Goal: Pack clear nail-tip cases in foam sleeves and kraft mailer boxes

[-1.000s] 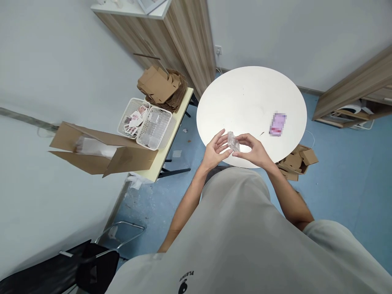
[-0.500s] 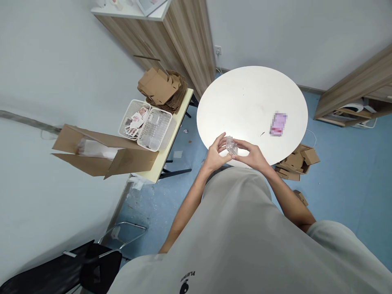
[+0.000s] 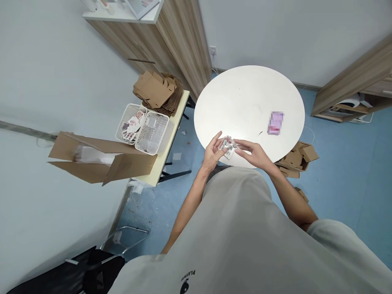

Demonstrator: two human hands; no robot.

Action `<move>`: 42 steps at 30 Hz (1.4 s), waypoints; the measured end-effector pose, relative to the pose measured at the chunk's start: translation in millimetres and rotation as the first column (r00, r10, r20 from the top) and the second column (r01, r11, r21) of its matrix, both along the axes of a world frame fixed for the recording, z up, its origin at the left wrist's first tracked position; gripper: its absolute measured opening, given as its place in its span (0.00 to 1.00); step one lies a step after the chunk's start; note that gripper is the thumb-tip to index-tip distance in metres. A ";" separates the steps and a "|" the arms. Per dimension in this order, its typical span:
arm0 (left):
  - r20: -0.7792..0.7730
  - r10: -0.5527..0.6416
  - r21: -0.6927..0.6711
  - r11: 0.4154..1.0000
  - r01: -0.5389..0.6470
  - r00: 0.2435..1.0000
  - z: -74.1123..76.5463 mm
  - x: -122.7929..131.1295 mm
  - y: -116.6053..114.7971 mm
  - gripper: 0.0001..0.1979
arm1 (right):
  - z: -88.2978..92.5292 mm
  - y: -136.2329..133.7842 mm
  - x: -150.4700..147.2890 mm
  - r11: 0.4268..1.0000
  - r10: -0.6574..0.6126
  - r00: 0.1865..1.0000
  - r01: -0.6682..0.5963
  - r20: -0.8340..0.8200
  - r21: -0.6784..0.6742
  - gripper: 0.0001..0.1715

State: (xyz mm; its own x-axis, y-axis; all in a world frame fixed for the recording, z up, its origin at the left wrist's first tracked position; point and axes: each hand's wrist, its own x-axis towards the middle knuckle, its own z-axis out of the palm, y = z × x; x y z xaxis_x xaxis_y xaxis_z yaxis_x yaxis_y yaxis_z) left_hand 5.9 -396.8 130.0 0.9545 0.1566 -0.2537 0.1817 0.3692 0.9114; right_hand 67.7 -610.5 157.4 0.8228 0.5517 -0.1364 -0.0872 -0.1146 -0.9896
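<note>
Over the near edge of the round white table [image 3: 245,90], a small clear plastic box [image 3: 228,148] is held between my two hands. Printed or dark shapes on white show through it; what they are is too small to tell. My left hand [image 3: 212,152] grips the box from its left side, thumb on top. From the right, my right hand [image 3: 252,153] holds the other side with thumb and fingers. A pixelated pink-purple item [image 3: 276,123] lies on the table to the right of my hands.
On a yellow side table [image 3: 175,132] at left stand a white basket of cards [image 3: 131,124], a white basket of clear plastic boxes [image 3: 153,132] and flattened cardboard [image 3: 156,92]. A large open carton [image 3: 131,168] is nearby. Cardboard boxes [image 3: 297,159] sit right of the round table.
The clear box has been turned in my hands, so a white face with dark shapes now shows. My left thumb has moved onto it. The view has shifted slightly.
</note>
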 end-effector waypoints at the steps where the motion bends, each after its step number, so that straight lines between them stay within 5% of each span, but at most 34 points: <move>1: -0.011 -0.008 -0.034 0.999 0.007 1.000 1.1 0.4 0.1 0.55 | 0.9 0.7 2.8 1.000 -0.020 1.000 0.020 -0.014 0.008 0.36; 9: -0.088 -0.035 -0.245 0.969 0.012 0.995 8.3 -1.1 -6.7 0.46 | 6.2 11.7 39.8 0.969 -0.239 0.964 0.244 -0.115 0.030 0.35; 19: -0.135 0.022 -0.163 0.986 -0.044 0.991 3.8 7.9 -17.7 0.36 | 11.3 21.4 91.7 0.964 -0.263 0.965 0.264 -0.022 0.031 0.37; 29: -0.065 0.119 -0.125 0.984 -0.126 0.991 18.4 20.6 -18.9 0.36 | 17.8 25.2 80.8 0.971 -0.215 0.966 0.227 -0.140 0.071 0.47; 42: -0.015 0.108 -0.100 0.989 -0.108 0.994 14.0 25.5 -19.9 0.35 | 2.5 18.7 68.1 0.950 -0.310 0.950 0.309 0.035 0.035 0.43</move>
